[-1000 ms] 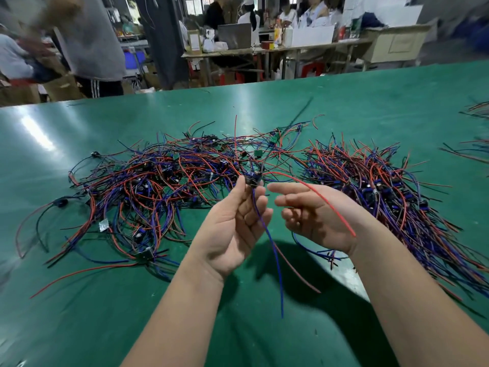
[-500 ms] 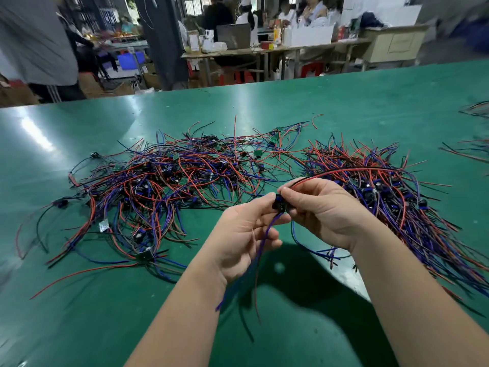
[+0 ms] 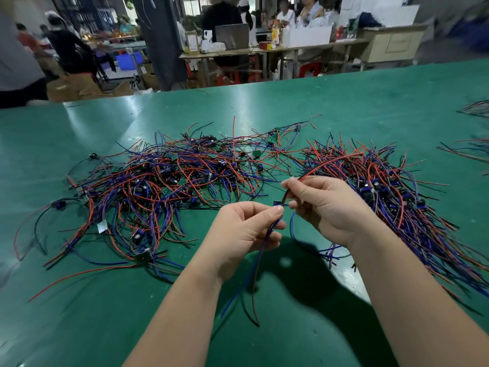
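Two pinches, one small wired connector point(image 3: 277, 203).
Its blue leads point(image 3: 260, 252) are pinched by the left hand point(image 3: 238, 234) just below it; the red lead point(image 3: 330, 162), pinched by the right hand point(image 3: 325, 207) just beside, should be drawn straight without straining the joint.

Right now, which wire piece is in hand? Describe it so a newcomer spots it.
On the green table, look at the gap between the tangled left pile and the straighter right pile. There the left hand and right hand pinch one wire piece. Unlike the rest it is held above the table, blue leads dangling, one red lead arcing up right.
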Demonstrator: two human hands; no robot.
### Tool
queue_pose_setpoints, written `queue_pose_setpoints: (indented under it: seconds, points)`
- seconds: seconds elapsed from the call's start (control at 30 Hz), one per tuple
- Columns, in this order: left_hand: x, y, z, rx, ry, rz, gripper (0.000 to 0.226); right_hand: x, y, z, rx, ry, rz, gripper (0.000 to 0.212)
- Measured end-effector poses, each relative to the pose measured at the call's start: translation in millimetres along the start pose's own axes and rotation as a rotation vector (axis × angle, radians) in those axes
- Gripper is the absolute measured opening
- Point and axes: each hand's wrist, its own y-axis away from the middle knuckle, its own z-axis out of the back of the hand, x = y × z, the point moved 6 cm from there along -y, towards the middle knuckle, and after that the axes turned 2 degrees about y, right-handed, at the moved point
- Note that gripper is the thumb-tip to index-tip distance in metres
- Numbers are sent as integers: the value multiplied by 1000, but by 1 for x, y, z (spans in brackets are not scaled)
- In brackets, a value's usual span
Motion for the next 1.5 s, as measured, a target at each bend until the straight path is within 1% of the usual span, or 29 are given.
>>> queue_pose_setpoints:
  seconds: [0.03,0.1,0.17,0.23,0.3,0.37,0.43,0.5,0.53,0.57,0.6,0.63,0.7,0.77,0.8,0.83,0.87,0.9,0.93,0.97,1.03,1.13,1.2,1.27,1.33,1.4,1.43,1.5]
  points:
    - [1,0,-1,15,-15,6,13,2,-1,4,-34,-21,5,14]
    - [4,1,-5,61,-50,37,16,7,-2,15,-141,-91,33,8]
    - [9,4,-12,150,-84,97,18,9,-2,25,-261,-172,53,8]
    - [14,10,-19,256,-121,163,17,9,-2,33,-332,-276,37,7]
    - [18,14,-23,321,-136,210,15,7,-2,38,-349,-356,-4,10]
    - [20,14,-25,327,-147,216,22,4,-2,38,-341,-391,-36,13]
    - [19,13,-24,325,-172,200,27,2,-4,35,-326,-431,-47,22]
    - [15,14,-24,342,-141,196,23,2,-5,33,-299,-481,-53,31]
    - [12,15,-23,351,-79,200,17,3,-5,32,-274,-509,-60,33]
    - [9,15,-23,350,2,205,11,4,-5,30,-241,-531,-73,33]
    - [5,15,-21,341,94,205,11,4,-4,28,-203,-539,-96,30]
    - [1,15,-19,334,180,199,15,3,-3,24,-164,-526,-124,24]
    - [-7,14,-16,356,347,165,30,-3,-2,14,-93,-439,-179,16]
    - [-16,13,-11,366,553,101,52,-9,-1,3,11,-276,-197,25]
    - [-18,12,-7,328,650,67,55,-11,0,-4,78,-182,-186,29]
    - [-19,9,-2,255,722,34,47,-12,2,-11,151,-95,-166,32]
    - [-18,5,4,157,754,2,34,-12,5,-17,222,-37,-145,33]
    - [-17,2,9,54,744,-27,25,-13,8,-23,278,-20,-125,34]
    - [-15,-1,12,-31,695,-58,21,-13,9,-27,307,-33,-102,33]
    - [-14,-3,15,-93,613,-97,18,-13,9,-30,309,-60,-75,30]
    - [-12,-5,17,-177,383,-172,18,-12,5,-31,245,-116,-29,18]
    - [-12,-1,11,-188,88,-284,27,-12,0,-22,83,-177,-12,8]
    - [-13,0,6,-109,-18,-334,28,-10,-2,-14,24,-194,1,10]
    - [-12,1,-1,22,-46,-322,36,-4,-3,-8,2,-187,26,13]
    - [-8,1,-5,140,2,-250,52,0,-2,-5,20,-164,34,14]
    - [-6,1,-7,183,107,-166,65,1,-1,-6,77,-158,19,15]
    - [-6,0,-6,173,177,-138,65,2,0,-7,105,-157,10,16]
    - [-7,-3,-1,102,312,-107,48,2,2,-9,139,-159,-1,16]
